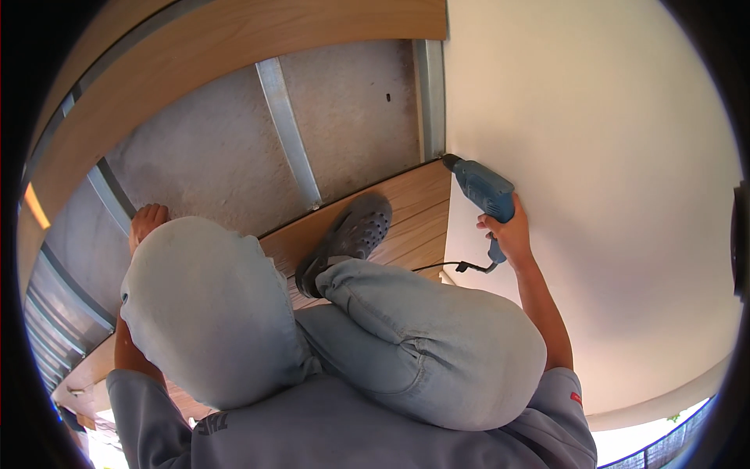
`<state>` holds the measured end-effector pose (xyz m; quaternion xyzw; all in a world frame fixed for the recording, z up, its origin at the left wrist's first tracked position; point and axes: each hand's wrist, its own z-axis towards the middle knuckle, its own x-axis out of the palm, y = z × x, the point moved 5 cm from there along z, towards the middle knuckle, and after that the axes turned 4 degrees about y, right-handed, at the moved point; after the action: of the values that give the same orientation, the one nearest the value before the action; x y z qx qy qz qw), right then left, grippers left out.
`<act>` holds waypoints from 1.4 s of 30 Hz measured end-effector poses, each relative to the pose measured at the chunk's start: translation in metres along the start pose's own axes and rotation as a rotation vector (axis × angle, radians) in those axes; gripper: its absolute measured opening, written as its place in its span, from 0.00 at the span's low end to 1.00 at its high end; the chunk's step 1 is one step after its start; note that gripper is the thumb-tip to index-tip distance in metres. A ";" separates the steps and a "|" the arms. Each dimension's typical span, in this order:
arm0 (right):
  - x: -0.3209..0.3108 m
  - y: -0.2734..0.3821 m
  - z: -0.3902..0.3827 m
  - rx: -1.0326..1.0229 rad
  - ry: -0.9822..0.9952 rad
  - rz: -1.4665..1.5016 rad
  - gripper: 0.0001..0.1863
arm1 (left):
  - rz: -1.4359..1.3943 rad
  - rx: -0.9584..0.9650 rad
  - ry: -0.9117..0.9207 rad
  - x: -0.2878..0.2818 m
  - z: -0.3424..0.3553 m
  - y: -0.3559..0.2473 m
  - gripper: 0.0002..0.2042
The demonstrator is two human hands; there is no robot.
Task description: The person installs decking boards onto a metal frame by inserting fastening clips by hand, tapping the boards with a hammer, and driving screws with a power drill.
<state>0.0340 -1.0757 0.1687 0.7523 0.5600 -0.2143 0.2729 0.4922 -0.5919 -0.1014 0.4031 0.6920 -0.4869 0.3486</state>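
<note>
My right hand [508, 233] is wrapped round the handle of a blue power drill [486, 187]. The drill's dark chuck points up and left, its tip at the foot of the metal stud [430, 102] by the white wall's edge. From the handle's base a black cord [462, 266] runs left behind my knee. My left hand [148, 223] is beside the lower end of another metal stud [112, 194], its fingers bent and close together. My knee hides part of that hand, so what its fingers hold cannot be made out.
A smooth white wall [609, 195] rises on the right. Wood-look planks [414, 211] lie under my grey clog [363, 227]. Another wood-look board [312, 31] crosses the top, over bare grey wall [211, 141] with a middle metal stud [289, 133]. My bent knees fill the lower middle.
</note>
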 end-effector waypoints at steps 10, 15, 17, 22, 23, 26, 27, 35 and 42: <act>0.013 0.065 -0.052 -0.251 -0.098 0.122 0.32 | -0.091 -0.178 -0.035 -0.037 -0.023 0.011 0.07; 0.034 0.069 -0.094 -0.253 -0.058 0.108 0.34 | -0.108 -0.149 0.083 0.013 0.019 -0.008 0.06; 0.057 0.081 -0.080 -0.380 0.067 0.125 0.36 | -0.126 -0.251 0.148 0.011 0.008 -0.007 0.06; 0.123 0.153 -0.088 -0.575 0.271 0.019 0.39 | -0.218 -0.478 -0.504 -0.042 -0.055 -0.039 0.10; 0.136 0.171 -0.098 -0.621 0.324 0.015 0.39 | -0.192 -0.565 -0.516 -0.043 -0.078 -0.047 0.10; 0.159 0.207 -0.101 -0.748 0.364 -0.032 0.42 | -0.120 -0.844 -0.473 -0.028 -0.176 -0.080 0.11; 0.168 0.222 -0.103 -0.792 0.415 -0.073 0.42 | -0.169 -0.909 -0.427 -0.017 -0.211 -0.091 0.11; 0.263 0.290 -0.139 -1.010 0.706 -0.256 0.42 | -0.513 -1.591 0.035 0.005 -0.455 -0.262 0.14; 0.317 0.308 -0.151 -1.212 0.829 -0.431 0.41 | -0.540 -1.924 -0.122 0.015 -0.487 -0.393 0.14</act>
<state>0.4212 -0.8161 0.1364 0.3641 0.7706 0.3817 0.3576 0.0892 -0.2028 0.1773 -0.2468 0.8410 0.1973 0.4393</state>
